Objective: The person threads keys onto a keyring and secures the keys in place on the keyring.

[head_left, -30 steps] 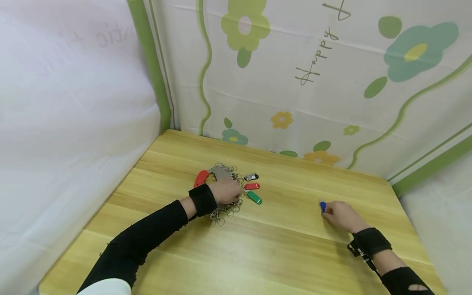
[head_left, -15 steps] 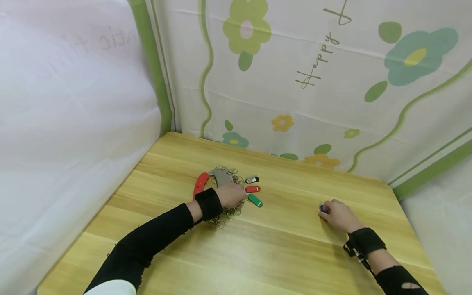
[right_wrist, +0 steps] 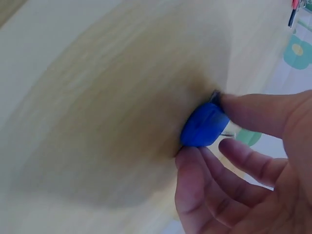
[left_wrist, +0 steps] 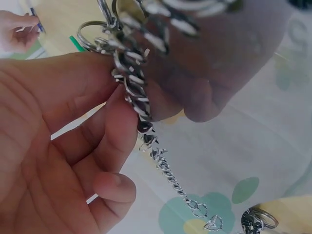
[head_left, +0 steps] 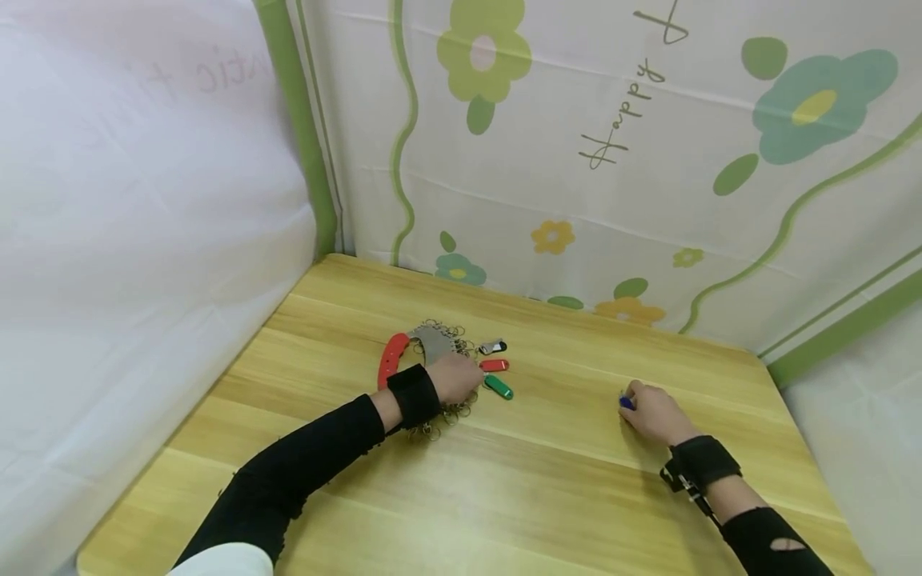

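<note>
On the left of the table lies a flat grey metal plate (head_left: pixel 435 342) with a curved red handle (head_left: pixel 392 360) and many small key rings (head_left: pixel 430 434) along its edge. My left hand (head_left: pixel 455 378) reaches over it; in the left wrist view its thumb and fingers pinch the row of linked metal rings (left_wrist: pixel 134 87). Just right of that hand lie a red key tag (head_left: pixel 495 366), a green key tag (head_left: pixel 499 388) and a black-and-silver piece (head_left: pixel 493 347). Farther right, my right hand (head_left: pixel 654 412) pinches a blue key tag (right_wrist: pixel 204 124) between thumb and fingers, close to the tabletop.
The wooden table (head_left: pixel 461 496) has a back edge against a white flowered curtain (head_left: pixel 576 200). A plain white cloth (head_left: pixel 158 240) hangs along the left side. Bare wood lies between the two hands.
My right hand has moved slightly left with the blue key tag, which has turned within its fingers. My left hand has shifted a little right along the rings.
</note>
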{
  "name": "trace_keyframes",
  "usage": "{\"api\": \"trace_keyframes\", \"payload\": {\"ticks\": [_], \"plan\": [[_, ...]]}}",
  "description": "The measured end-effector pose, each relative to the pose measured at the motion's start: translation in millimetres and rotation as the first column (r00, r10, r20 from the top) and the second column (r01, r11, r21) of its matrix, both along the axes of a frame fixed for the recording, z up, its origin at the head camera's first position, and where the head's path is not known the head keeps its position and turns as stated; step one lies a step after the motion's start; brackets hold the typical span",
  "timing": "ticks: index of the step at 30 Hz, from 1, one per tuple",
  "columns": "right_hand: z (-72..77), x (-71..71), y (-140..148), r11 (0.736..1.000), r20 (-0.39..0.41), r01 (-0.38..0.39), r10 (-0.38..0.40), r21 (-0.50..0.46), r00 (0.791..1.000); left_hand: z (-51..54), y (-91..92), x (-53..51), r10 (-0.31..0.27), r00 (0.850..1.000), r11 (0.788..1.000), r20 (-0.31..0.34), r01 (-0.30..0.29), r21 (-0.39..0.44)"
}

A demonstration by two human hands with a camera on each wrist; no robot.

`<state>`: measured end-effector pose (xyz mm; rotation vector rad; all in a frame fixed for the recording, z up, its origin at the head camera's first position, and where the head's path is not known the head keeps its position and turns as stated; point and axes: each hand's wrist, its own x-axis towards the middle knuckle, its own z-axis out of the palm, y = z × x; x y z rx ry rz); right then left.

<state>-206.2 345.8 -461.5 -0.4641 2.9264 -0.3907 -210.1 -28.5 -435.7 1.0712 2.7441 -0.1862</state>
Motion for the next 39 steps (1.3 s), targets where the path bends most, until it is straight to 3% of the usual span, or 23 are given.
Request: {"api": "trace_keyframes", "payload": {"ticks": [11,15,27,34,39], "plan": [[-1.9,-3.6,-7.1,0.999,-0.006,-0.016,0.016,0.052,1.0,-4.2,3.5,-3.4,0.036,0.998,0.999,0.046,-0.037,0.006],[-2.1,-6.4,-8.8,0.998,-0.008,-0.026,0.027,0.051,1.0,-1.0,5.0,-2.2,0.053,0.996,0.998,0.066,-0.054,0.014],[0.8,-6.1,-16.5,1.0,0.044,0.004,-0.005,0.025,0.999,-6.0,5.8,0.7,0.002,1.0,1.0,-0.03,-0.002,0.017],[0.9,-3.3,-24.2,1.0,0.01,-0.002,0.001,0.017,1.0,-5.4,3.1,3.0,-0.014,1.0,0.997,-0.014,0.015,0.077],[3.8,-1.0,-37.4,0.999,0.0,-0.024,0.025,-0.03,1.0,-1.7,-2.4,5.5,0.038,0.998,0.979,0.059,-0.049,0.199]]}}
